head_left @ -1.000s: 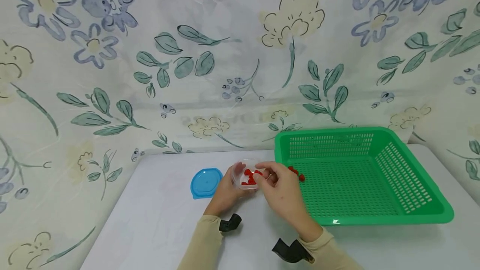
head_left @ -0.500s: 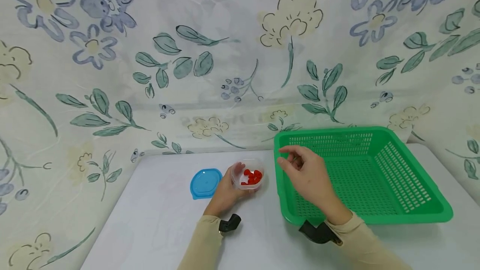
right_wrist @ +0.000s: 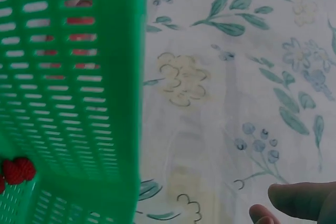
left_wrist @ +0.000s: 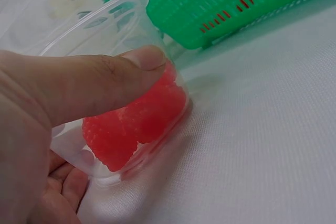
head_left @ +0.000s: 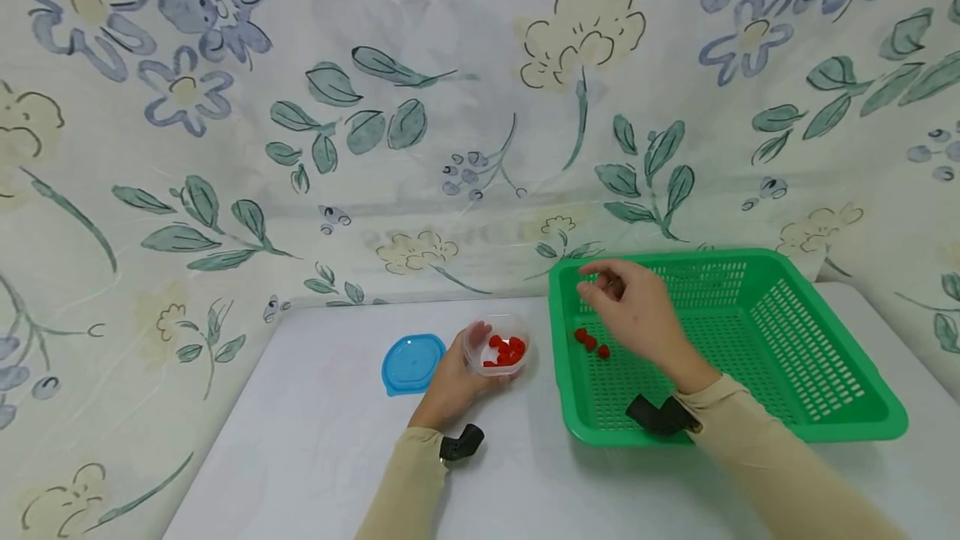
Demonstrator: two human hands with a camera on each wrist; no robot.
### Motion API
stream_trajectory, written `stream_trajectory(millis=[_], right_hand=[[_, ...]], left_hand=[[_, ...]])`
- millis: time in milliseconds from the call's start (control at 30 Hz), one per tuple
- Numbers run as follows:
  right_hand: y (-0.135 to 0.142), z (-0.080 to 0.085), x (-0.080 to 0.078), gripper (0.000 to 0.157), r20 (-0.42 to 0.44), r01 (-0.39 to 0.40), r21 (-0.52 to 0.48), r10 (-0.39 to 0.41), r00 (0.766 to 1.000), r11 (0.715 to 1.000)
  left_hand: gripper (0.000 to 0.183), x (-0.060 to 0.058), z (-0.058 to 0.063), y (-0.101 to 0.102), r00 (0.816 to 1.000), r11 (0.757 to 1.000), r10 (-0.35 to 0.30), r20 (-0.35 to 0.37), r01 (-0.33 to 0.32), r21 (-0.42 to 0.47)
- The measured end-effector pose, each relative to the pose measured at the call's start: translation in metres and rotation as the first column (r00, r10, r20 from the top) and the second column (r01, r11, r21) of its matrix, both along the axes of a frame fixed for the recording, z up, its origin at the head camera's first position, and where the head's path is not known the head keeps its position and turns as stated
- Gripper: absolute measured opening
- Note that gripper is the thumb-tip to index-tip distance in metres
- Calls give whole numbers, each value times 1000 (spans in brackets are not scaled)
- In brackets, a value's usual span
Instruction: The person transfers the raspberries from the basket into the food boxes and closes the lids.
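Note:
My left hand [head_left: 453,386] grips a small clear plastic container [head_left: 517,327] low over the white table. Several raspberries [head_left: 512,348] lie in it, red and bumpy. In the left wrist view the thumb [left_wrist: 94,82] presses along the container's outer wall. My right hand [head_left: 633,307] hovers above the left part of a green plastic basket [head_left: 727,377], its fingers loosely bent with thumb and index tips apart, nothing between them. Beneath and left of it, 3 raspberries [head_left: 591,343] sit in a row on the basket floor.
Left of the container lies a blue lid [head_left: 412,363], flat on the white table [head_left: 315,432]. The slotted basket's raised walls take up the right side. A floral cloth [head_left: 480,132] hangs behind the table.
The right hand has moved from the container to the right and up, over the basket. The left hand and container have stayed in place.

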State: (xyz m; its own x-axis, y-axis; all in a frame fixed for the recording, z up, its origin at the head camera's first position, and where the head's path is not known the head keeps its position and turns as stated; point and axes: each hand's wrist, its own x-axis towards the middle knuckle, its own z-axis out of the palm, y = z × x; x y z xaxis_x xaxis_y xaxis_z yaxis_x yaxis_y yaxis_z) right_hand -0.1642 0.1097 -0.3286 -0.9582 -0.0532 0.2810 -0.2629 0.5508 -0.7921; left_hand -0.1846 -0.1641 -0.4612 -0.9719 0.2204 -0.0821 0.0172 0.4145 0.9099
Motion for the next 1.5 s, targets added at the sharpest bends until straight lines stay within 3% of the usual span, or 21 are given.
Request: stream_trajectory(millis=[233,400,667,1100,1200,1500], right_hand=[[19,-14,-16,24,77,-18,42,14,997,999],[30,-23,-25,33,225,-54,6,51,973,999],[45,-41,-38,39,434,-93,-65,112,894,994],[58,-59,-43,47,638,-201,-74,202,743,977],[59,-65,-45,47,657,-213,-57,198,728,975],[59,-75,-48,44,668,-255,-9,195,718,967]], left_hand=[[96,1,3,2,1000,1000,3,12,-3,0],[96,2,4,2,1000,1000,7,18,-7,-1],[96,1,2,2,1000,1000,2,12,-2,3],[96,1,1,0,1000,1000,-3,9,2,19],[96,1,0,0,1000,1000,-4,6,4,22],[96,0,1,0,1000,1000,-5,14,4,29]])
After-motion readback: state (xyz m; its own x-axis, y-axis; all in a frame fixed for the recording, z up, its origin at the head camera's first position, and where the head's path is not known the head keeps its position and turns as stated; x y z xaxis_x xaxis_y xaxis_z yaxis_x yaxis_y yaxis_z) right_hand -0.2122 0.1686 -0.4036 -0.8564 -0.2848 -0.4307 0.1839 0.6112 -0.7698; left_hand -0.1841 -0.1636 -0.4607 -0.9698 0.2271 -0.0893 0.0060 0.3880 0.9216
